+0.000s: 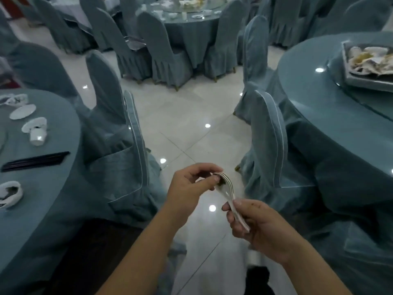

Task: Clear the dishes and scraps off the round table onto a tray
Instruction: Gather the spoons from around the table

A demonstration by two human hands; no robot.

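Low in the view, at about 6 o'clock, two bare hands hold a small stack of white ceramic spoons [225,191] in the air above the pale tiled floor [191,116], clear of any desk. The left grip [189,186] is curled round the bowl end of the stack, its thumb pressed against the top spoon. The right grip [261,228] pinches the handle ends between thumb and fingers, so both are grasping the spoons. A dark stripe runs along the spoons' edges; I cannot tell how many are stacked. At 9 o'clock stands a round desk [53,188] under a grey-blue cloth, bearing a white plate [22,111], a tipped white cup [38,136], a bundle of dark chopsticks [35,161] and crumpled white napkins [9,193]. At 2 o'clock another round desk [308,81] carries a grey tray [368,83] of dirty dishes and scraps on a glass turntable. A third desk [187,35] at 12 o'clock is littered with dishes. Cloth-covered chairs [131,145] ring all the desks.
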